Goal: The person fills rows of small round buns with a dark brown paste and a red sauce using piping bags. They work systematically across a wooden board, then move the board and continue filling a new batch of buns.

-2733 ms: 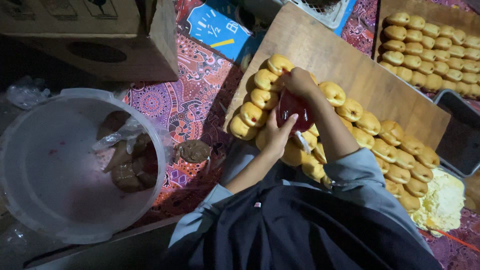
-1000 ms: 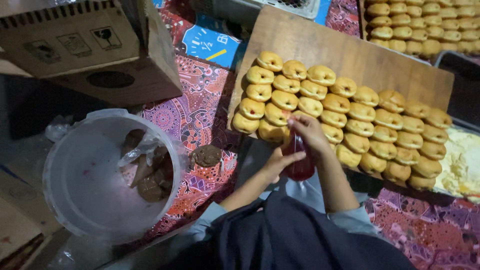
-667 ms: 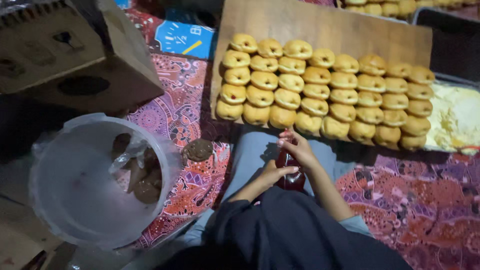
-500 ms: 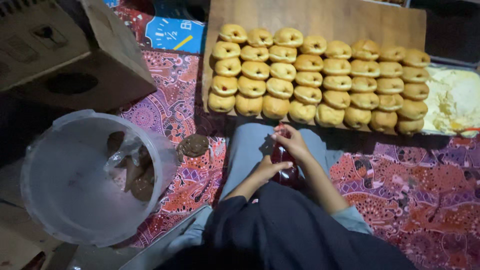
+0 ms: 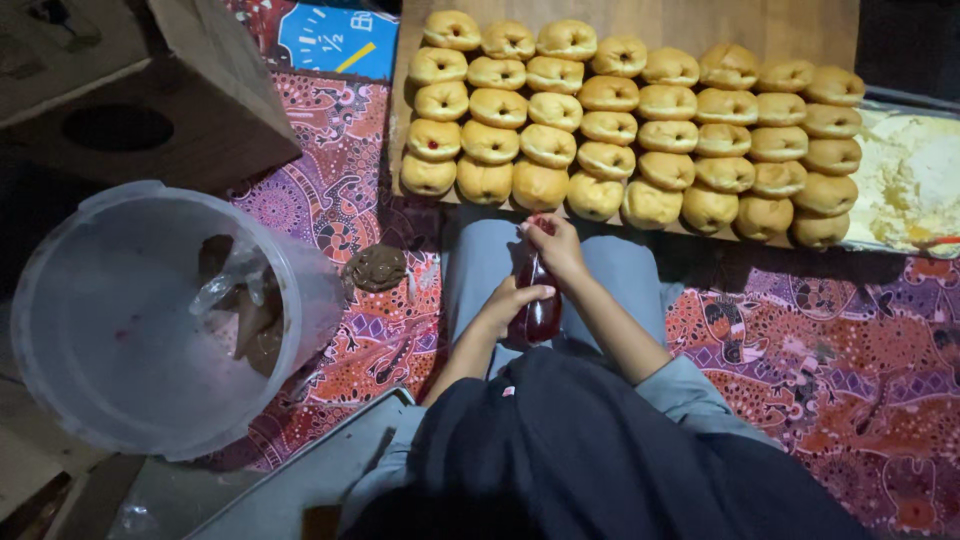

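Over my lap I hold a clear bag of dark red filling with both hands. My left hand grips its lower bulge. My right hand pinches the upper end, which points toward the buns. Rows of golden round buns, each with a small hole on top, cover a wooden board just beyond my knees. The nearest bun lies a short way past my right hand.
A big clear plastic bucket with a bag of brown paste inside stands at the left. A brown blob lies on the patterned red mat. A cardboard box is at far left, a tray of pale dough at right.
My hands came back from over the buns to my lap, bringing the red filling bag with them. The view shifted, so the board now lies squarely ahead.
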